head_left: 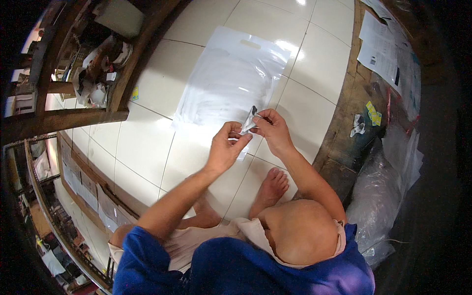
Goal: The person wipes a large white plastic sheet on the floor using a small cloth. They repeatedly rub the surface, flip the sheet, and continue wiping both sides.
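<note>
Between my two hands is a small crumpled white piece, smudged black at its upper tip [250,121]; whether it is paper or cloth I cannot tell. My left hand [227,149] pinches its lower end, thumb against fingers. Thumb and bent fingers of my right hand [272,132] close on its right side. Under and beyond the hands, a white plastic bag [223,81] with a cut-out handle at its far end lies flat on the tiled floor. Grey smears cover much of the bag's face, and its near part is partly hidden behind my hands.
A wooden board [339,115] along the right carries a crumpled black-and-white scrap [358,125], yellow stickers [373,114] and printed sheets [381,46]. Clear plastic wrapping [376,196] lies nearer. A cluttered wooden shelf [115,93] stands left. My bare foot [271,189] rests close behind the hands.
</note>
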`<state>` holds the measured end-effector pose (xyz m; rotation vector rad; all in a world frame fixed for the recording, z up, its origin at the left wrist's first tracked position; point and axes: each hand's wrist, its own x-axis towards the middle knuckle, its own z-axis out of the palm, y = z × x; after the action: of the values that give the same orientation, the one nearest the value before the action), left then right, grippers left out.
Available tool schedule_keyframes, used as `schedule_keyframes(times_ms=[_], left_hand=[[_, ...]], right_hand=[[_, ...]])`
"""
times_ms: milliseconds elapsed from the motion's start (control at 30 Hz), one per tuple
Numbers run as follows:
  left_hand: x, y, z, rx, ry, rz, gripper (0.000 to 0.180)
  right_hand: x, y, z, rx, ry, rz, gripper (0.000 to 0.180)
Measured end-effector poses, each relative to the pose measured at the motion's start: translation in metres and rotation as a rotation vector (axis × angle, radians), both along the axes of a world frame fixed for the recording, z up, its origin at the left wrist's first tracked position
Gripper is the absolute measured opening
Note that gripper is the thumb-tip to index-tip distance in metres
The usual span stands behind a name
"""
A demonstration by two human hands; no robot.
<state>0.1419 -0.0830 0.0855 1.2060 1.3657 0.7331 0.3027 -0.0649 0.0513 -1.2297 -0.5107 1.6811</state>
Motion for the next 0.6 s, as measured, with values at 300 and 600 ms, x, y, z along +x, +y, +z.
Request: schedule_keyframes(times_ms=[300, 600], left_hand=[[-0.001, 0.005, -0.013, -0.109, -0.051, 0.222, 0.023], [-0.018, 0.020, 0.010, -0.302, -0.332, 0.488, 0.015]], right_hand=[[0.015, 0.014, 0.001, 0.105, -0.323, 0.199, 0.019], [0.037, 0.020, 0.002, 0.157, -0.197, 0.361, 0.015]])
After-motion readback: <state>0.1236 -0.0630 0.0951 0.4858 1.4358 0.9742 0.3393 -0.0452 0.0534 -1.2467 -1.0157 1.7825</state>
